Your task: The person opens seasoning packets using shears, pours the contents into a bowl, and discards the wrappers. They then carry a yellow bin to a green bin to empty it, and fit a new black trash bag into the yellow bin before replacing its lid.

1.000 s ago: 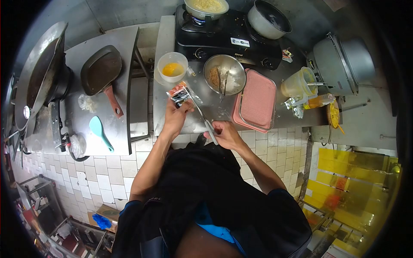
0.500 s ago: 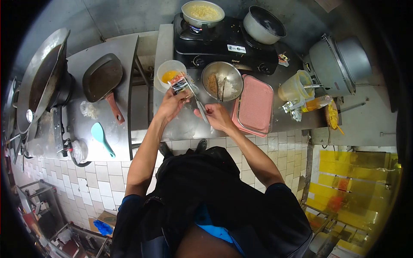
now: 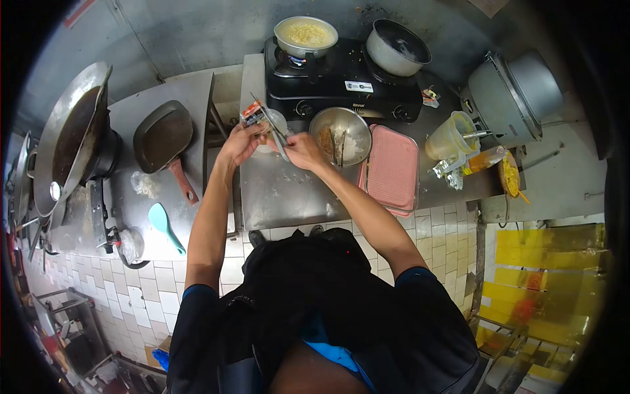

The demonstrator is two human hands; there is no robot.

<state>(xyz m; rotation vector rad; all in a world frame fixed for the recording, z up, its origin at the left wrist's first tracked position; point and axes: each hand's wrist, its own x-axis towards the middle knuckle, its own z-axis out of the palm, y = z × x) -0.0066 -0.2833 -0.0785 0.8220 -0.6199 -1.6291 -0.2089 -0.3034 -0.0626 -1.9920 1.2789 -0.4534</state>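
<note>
My left hand [image 3: 243, 141] is closed around a small printed sachet [image 3: 252, 113] with red and black on it. In my right hand [image 3: 304, 151] is a slim grey metal tool, apparently scissors [image 3: 278, 141], its blades against the sachet. Both hands are close together over a translucent plastic tub [image 3: 278, 120], mostly hidden behind them. To the right of my right hand, a steel bowl [image 3: 359, 125] holds brown and white powders, with a utensil standing in it. Beside the bowl lies a pink tray [image 3: 392, 167].
Behind, a gas stove [image 3: 328, 92] carries a pan of pale food [image 3: 306, 33] over a lit flame and a dark-filled pot [image 3: 398, 49]. Rightward are a jug [image 3: 449, 138] and a rice cooker [image 3: 502, 98]. On the left table lie a frying pan [image 3: 163, 134], turquoise spatula [image 3: 164, 223] and wok [image 3: 72, 138].
Both hands have moved away from me and slightly left, with the sachet and scissors. My right hand has come closer to the left, and the tub's yellow contents are now covered.
</note>
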